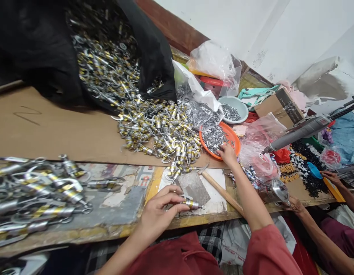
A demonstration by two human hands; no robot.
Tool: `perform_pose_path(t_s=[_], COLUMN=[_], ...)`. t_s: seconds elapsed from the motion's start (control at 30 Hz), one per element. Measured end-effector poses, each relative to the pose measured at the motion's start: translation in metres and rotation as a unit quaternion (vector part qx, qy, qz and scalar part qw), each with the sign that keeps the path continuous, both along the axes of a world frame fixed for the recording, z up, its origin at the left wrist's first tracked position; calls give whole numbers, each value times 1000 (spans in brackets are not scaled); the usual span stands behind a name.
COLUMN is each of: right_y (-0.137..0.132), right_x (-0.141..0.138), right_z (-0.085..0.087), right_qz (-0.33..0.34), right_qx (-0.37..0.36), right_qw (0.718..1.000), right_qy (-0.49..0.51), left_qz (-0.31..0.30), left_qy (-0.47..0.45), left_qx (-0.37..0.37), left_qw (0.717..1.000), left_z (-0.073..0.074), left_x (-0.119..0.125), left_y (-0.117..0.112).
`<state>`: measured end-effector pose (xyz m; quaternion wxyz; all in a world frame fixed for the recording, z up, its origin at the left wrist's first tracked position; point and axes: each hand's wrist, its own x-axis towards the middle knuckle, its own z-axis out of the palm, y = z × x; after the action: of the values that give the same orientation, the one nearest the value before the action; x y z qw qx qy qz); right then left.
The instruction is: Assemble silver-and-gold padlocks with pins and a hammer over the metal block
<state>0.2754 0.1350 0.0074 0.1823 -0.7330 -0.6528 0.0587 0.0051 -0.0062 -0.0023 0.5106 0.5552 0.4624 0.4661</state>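
Observation:
My left hand (161,208) pinches a small silver and gold metal clasp (191,203) at the table's front edge, just below a flat grey metal block (194,187). My right hand (227,152) reaches forward with its fingertips down in an orange dish (233,136) of small silver metal pieces; whether they hold any is hidden. A big heap of the same silver and gold clasps (156,130) spills from a black bag (36,46) across brown cardboard (51,130).
More clasps (36,194) lie piled at the near left. A wooden-handled tool (223,193) lies by the block. A pale bowl (234,109) of metal bits, plastic bags (214,61) and a box (280,103) sit behind. Another person's hands (332,177) work at the right.

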Motion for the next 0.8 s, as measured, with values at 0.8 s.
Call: perform_pose_path(t_s=[0.8], right_y=[-93], right_x=[-80], right_z=[35], right_qz=[176], right_qx=[66], right_qw=[959], right_qy=[213], left_qz=[0], left_qy=[1], left_qx=[91], left_qw=[996], left_z=[-1], left_x=[-1], left_y=[-6])
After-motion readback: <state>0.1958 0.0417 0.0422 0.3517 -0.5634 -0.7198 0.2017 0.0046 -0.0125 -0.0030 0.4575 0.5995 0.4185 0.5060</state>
